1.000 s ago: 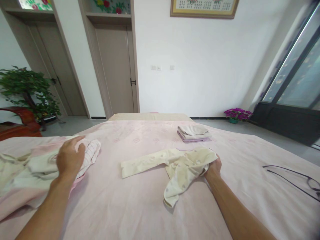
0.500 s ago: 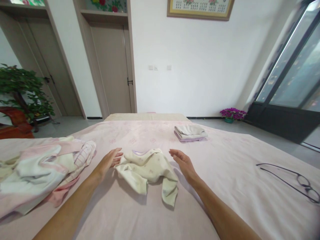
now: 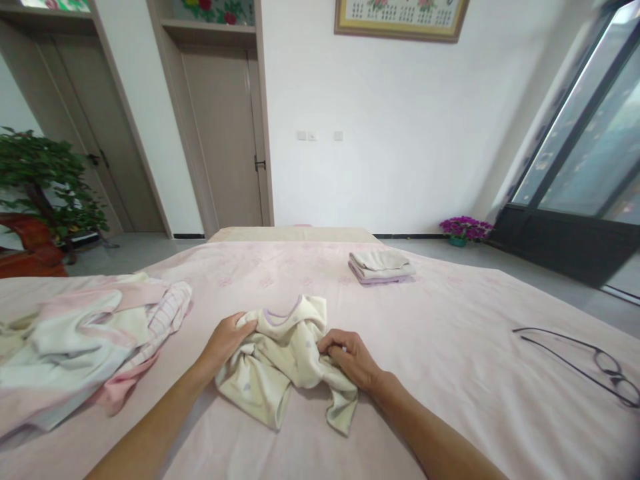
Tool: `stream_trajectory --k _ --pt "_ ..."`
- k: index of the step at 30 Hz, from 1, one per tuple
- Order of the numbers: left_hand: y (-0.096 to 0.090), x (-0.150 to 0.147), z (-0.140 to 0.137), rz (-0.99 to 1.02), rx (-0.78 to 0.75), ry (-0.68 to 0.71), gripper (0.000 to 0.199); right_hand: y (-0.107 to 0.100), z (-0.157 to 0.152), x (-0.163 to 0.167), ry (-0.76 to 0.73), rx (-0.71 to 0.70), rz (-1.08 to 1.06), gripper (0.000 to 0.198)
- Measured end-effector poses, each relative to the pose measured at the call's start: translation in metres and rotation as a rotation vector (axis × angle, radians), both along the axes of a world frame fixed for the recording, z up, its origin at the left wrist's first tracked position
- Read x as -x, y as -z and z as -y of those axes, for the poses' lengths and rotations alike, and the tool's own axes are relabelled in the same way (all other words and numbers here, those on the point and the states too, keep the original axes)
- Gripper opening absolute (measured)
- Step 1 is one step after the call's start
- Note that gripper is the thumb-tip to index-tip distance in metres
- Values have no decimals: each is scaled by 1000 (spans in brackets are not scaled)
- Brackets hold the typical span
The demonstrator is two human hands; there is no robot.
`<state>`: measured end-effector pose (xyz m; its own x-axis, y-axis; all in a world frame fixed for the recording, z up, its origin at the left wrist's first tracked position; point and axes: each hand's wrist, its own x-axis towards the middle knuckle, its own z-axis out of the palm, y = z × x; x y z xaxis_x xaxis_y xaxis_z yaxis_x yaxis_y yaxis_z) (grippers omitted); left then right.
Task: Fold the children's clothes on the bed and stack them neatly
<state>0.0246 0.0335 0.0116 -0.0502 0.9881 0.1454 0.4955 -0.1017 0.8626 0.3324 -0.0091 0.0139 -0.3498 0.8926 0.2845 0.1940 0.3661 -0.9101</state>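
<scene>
Cream spotted fabric top (image 3: 306,363) w/ lilac neckline is lying rumpled, nearer than & L of grey-and-lilac folded cloth stack (image 3: 381,265); L hand (image 3: 223,343) fingers are gripping its L edge, R hand (image 3: 354,359) fingers its R side; uneven tugging may be twisting sleeves, causing creases.

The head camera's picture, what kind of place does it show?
Probably a room in someone's home: there's a pale pink patterned cloth, a rumpled pile of pink and white clothes, and a leafy green plant.

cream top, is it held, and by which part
Cream top: left hand holds its edge beside the lilac neckline; right hand, its opposite side near a sleeve.
</scene>
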Motion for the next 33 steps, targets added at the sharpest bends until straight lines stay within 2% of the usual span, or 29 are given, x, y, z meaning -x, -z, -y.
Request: stream_trajectory --k 5,8,14,18,22,24,27,30,33 --pt "-9 -14 13 -50 -262 152 34 12 -17 -5 385 176 -224 26" --pt "-14 -26 28 -133 -352 306 32 15 -28 -12 450 176 -220 37" --pt "-12 -40 49 -350 -708 633 27 15 -67 -21 324 125 -60 45" --pt "-9 -41 53 -393 -789 666 29 8 -99 -13 185 -18 7 45" --pt "-9 -37 54 -424 -776 677 32 7 -119 0 13 81 84 53" --pt "-7 -33 51 -445 -783 668 35 9 -124 2 -35 67 183 48" --pt "2 -24 42 -477 -756 568 39 8 -126 -3 -43 -21 317 22" --pt "13 -14 29 -425 -586 296 29 -6 -121 -17 56 -80 256 23" --pt "12 -8 19 -198 -361 11 27 -35 -108 -32 186 -158 50 26"
